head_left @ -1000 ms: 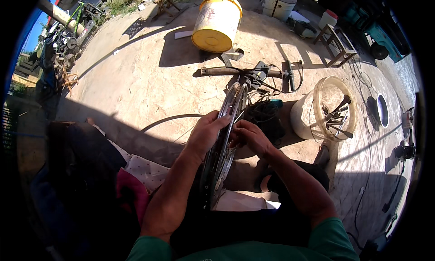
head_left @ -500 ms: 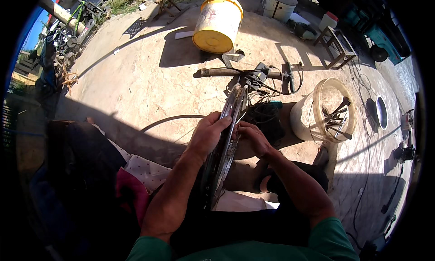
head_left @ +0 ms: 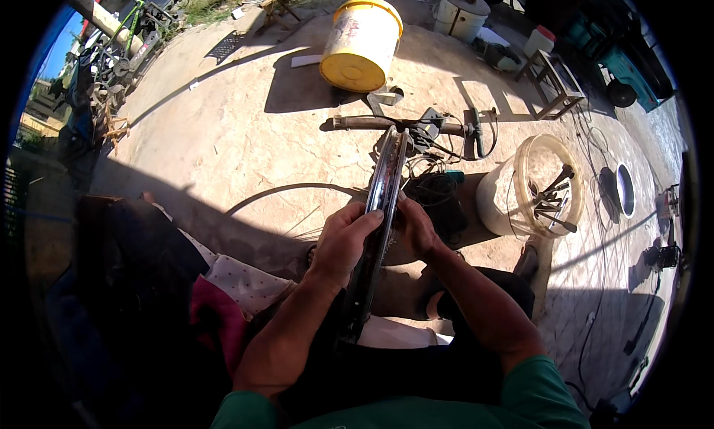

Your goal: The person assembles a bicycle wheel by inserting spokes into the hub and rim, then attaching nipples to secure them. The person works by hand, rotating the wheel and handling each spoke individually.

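Note:
A metal bicycle wheel rim point(head_left: 381, 191) stands nearly edge-on in front of me, its lower end down by my lap. My left hand point(head_left: 344, 241) is closed on the rim's left side, the thumb lying along its edge. On the other side my right hand point(head_left: 419, 228) is closed against the rim at about the same height. Its fingertips are hidden behind the rim, so any small piece in them cannot be seen. Beyond the rim's upper end a hand pump point(head_left: 357, 122) lies on the ground with a black hose and cords around it.
To the right a whitish bucket point(head_left: 513, 191) holds several metal tools point(head_left: 554, 198). A white and yellow bucket point(head_left: 361, 46) lies tipped farther ahead. A small metal stool frame point(head_left: 550, 87) stands at far right. Cables run along the right. Bicycle parts point(head_left: 111, 64) are piled at far left.
The rim has turned to a more edge-on angle, showing less of its right side. My right hand has shifted, with its fingers now more hidden by the rim. My left hand keeps its grip.

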The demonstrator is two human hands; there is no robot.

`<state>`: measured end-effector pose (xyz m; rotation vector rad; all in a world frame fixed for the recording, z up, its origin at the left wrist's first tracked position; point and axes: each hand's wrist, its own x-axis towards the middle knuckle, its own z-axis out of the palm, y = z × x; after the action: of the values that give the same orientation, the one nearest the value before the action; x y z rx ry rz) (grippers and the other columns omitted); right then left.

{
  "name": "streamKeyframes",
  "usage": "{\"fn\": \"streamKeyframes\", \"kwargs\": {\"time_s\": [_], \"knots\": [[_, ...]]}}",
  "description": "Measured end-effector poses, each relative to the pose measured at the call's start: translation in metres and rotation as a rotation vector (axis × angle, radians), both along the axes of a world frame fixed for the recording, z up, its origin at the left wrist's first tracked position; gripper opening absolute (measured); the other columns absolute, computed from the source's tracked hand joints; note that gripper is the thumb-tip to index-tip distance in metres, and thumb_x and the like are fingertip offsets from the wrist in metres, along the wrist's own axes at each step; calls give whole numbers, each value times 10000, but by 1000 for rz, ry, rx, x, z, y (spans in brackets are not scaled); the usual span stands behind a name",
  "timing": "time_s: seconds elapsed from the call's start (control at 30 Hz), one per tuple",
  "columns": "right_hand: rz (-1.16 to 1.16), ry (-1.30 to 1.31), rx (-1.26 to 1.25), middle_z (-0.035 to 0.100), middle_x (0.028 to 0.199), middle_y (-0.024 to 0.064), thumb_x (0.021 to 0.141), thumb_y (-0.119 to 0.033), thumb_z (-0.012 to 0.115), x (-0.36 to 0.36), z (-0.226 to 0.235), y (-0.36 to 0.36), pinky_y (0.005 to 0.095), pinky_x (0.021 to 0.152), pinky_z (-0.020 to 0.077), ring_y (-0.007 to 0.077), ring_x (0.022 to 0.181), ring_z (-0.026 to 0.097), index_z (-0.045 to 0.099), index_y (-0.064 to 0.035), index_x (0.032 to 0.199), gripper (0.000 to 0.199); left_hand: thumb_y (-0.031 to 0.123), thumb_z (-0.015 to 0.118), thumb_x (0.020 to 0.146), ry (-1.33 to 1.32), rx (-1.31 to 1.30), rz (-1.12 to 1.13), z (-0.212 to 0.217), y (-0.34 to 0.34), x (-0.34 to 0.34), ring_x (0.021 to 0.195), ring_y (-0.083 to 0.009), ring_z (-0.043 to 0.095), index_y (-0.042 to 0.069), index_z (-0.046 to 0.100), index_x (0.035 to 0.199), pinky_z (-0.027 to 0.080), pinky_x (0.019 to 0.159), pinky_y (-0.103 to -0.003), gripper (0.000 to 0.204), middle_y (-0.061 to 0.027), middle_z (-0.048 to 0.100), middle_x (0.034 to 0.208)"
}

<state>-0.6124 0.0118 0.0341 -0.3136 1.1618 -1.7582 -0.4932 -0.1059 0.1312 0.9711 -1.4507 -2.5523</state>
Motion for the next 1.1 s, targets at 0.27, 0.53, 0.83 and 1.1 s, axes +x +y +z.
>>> {"fn": "streamKeyframes", "kwargs": {"time_s": [0.27, 0.53, 0.83, 1.1], "knots": [[-64, 232, 123, 497, 697, 11, 1040, -521, 430, -16, 6, -3, 275, 652, 424, 115, 665, 510, 543, -60, 775, 544, 320, 547, 1020, 66, 188, 137, -7, 14, -2, 698, -142, 674, 43, 654, 1077, 562, 615, -293, 303, -62, 695, 852], [-131, 185, 84, 477, 688, -12, 1047, -484, 449, -21, -4, -2, 247, 627, 401, 93, 649, 474, 548, -64, 784, 505, 422, 472, 1045, -20, 170, 82, 2, 16, -6, 691, -174, 680, 60, 615, 1118, 563, 603, -307, 396, -69, 686, 836], [-148, 174, 99, 520, 719, -22, 1035, -488, 478, -24, -19, -4, 246, 661, 395, 82, 688, 472, 647, -34, 914, 499, 413, 504, 1040, -15, -388, -47, -8, 11, -4, 596, -64, 567, 29, 663, 1003, 477, 543, -247, 417, -16, 624, 716], [-69, 298, 106, 516, 720, -21, 1043, -464, 474, -14, -17, -5, 251, 666, 398, 81, 696, 477, 645, -35, 912, 480, 328, 469, 1061, -26, -489, -92, -6, -2, -5, 763, -41, 530, -11, 652, 1099, 449, 693, -226, 387, 17, 621, 845]]}}
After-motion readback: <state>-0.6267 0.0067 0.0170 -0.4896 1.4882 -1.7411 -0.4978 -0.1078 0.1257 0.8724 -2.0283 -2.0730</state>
